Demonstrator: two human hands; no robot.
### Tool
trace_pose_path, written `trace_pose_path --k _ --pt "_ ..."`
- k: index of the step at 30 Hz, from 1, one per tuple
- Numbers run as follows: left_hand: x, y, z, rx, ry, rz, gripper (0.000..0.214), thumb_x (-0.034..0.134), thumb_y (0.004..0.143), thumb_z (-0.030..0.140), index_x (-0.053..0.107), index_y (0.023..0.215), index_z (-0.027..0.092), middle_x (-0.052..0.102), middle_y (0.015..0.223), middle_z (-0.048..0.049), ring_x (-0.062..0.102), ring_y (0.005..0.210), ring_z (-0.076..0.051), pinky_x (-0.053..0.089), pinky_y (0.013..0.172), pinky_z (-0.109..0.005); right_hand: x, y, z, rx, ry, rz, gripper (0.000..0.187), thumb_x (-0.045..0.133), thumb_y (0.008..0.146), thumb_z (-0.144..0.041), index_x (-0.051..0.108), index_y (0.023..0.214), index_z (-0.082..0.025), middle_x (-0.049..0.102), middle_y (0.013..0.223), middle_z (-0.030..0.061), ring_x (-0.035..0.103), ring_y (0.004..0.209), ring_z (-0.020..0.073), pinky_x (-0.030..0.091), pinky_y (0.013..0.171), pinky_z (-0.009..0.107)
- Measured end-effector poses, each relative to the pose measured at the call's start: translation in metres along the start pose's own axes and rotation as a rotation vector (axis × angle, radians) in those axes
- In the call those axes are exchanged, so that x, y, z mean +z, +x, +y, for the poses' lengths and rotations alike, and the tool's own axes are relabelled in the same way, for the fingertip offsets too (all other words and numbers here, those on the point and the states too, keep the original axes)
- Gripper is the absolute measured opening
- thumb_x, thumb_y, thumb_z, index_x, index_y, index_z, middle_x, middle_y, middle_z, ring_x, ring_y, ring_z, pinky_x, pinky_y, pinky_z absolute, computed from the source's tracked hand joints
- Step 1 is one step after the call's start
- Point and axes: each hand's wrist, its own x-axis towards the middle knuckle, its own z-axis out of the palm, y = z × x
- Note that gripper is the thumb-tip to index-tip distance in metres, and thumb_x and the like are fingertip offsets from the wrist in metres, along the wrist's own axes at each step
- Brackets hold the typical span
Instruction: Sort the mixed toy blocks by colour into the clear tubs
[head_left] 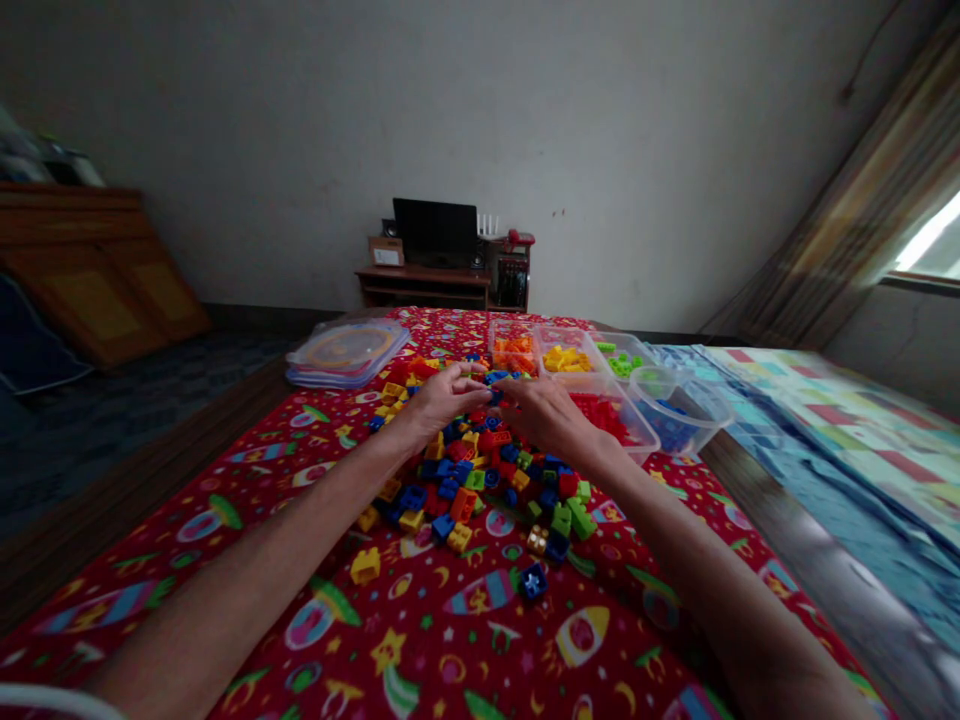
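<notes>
A heap of loose toy bricks in red, blue, yellow, green and orange lies on the red patterned cloth. Above its far part, my left hand and my right hand meet almost fingertip to fingertip. Between them shows a small blue toy brick, mostly covered by the fingers. Both hands are closed in a pinch around it. Nearer to me, a yellow brick and a dark blue brick lie apart from the heap.
Clear boxes hold orange bricks, yellow bricks, green bricks and red bricks. A round clear tub with blue bricks stands at the table's right edge. Stacked plastic lids lie far left. A bed adjoins the right side.
</notes>
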Motion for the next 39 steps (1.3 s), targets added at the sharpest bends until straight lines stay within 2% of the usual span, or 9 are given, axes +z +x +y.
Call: trace_pose_path --k 6,10,14,18,22,25,28,34,39 --pt "0.003 0.001 -0.002 0.013 0.016 -0.053 0.061 0.073 0.067 0.054 0.054 0.109 0.015 0.068 0.086 -0.0038 0.066 0.078 -0.017 0.053 0.072 -0.031 0.002 0.0 -0.003 0.01 -0.038 -0.014 0.021 0.045 0.095 -0.025 0.062 0.101 -0.015 0.069 0.086 0.0077 0.054 0.066 0.012 0.027 0.057 0.025" --pt "-0.002 0.004 -0.005 0.118 0.199 -0.047 0.047 0.06 0.076 0.056 0.061 0.098 0.015 0.068 0.08 -0.0044 0.066 0.073 -0.018 0.054 0.068 -0.032 -0.01 -0.001 0.009 0.088 -0.106 0.061 0.022 0.045 0.094 -0.027 0.063 0.097 -0.015 0.068 0.085 0.0089 0.053 0.065 0.0131 0.029 0.059 0.026" --pt "-0.008 0.004 -0.005 0.218 0.497 -0.038 0.029 0.055 0.08 0.04 0.067 0.091 0.016 0.071 0.082 -0.0052 0.066 0.077 -0.02 0.053 0.073 -0.031 -0.023 -0.006 0.047 0.292 -0.256 0.169 0.025 0.043 0.093 -0.027 0.065 0.095 -0.016 0.068 0.081 0.0113 0.055 0.066 0.0166 0.03 0.059 0.028" --pt "-0.015 0.006 -0.008 0.254 0.637 -0.005 0.026 0.052 0.08 0.031 0.069 0.094 0.018 0.073 0.087 -0.005 0.067 0.08 -0.02 0.053 0.076 -0.031 -0.036 -0.02 0.099 0.542 -0.368 0.234 0.027 0.044 0.09 -0.029 0.067 0.095 -0.016 0.069 0.09 0.0149 0.059 0.077 0.0218 0.035 0.062 0.029" --pt "-0.02 0.008 -0.014 0.323 0.78 -0.005 0.021 0.054 0.079 0.027 0.071 0.09 0.019 0.073 0.095 -0.0051 0.066 0.088 -0.021 0.052 0.084 -0.032 -0.049 -0.04 0.137 0.763 -0.394 0.229 0.032 0.044 0.087 -0.029 0.07 0.095 -0.012 0.068 0.094 0.0202 0.061 0.084 0.027 0.04 0.067 0.034" --pt "-0.02 0.01 -0.023 0.401 0.879 -0.076 0.019 0.058 0.077 0.023 0.071 0.09 0.02 0.071 0.099 -0.0064 0.064 0.097 -0.022 0.049 0.091 -0.035 -0.055 -0.05 0.151 0.848 -0.368 0.21 0.033 0.046 0.085 -0.028 0.071 0.099 -0.01 0.068 0.096 0.0212 0.062 0.088 0.0291 0.042 0.069 0.036" --pt "-0.02 0.01 -0.033 0.439 0.955 -0.135 0.021 0.06 0.076 0.017 0.071 0.093 0.02 0.07 0.101 -0.0077 0.062 0.101 -0.023 0.047 0.093 -0.036 -0.055 -0.05 0.153 0.814 -0.328 0.257 0.036 0.047 0.085 -0.028 0.069 0.108 -0.011 0.068 0.098 0.0198 0.062 0.092 0.0293 0.043 0.072 0.037" --pt "-0.019 0.008 -0.038 0.417 1.043 -0.077 0.028 0.059 0.075 0.016 0.068 0.1 0.02 0.068 0.103 -0.0084 0.062 0.103 -0.025 0.048 0.094 -0.038 -0.044 -0.031 0.127 0.628 -0.271 0.31 0.035 0.044 0.087 -0.029 0.068 0.108 -0.015 0.069 0.097 0.0161 0.061 0.089 0.0257 0.042 0.071 0.033" --pt "-0.013 0.008 -0.027 0.28 0.853 0.015 0.035 0.057 0.076 0.023 0.061 0.11 0.02 0.071 0.089 -0.0042 0.067 0.088 -0.022 0.052 0.082 -0.034 -0.033 -0.016 0.086 0.411 -0.23 0.288 0.029 0.045 0.087 -0.021 0.068 0.103 -0.017 0.07 0.089 0.0112 0.059 0.077 0.0201 0.037 0.063 0.028"
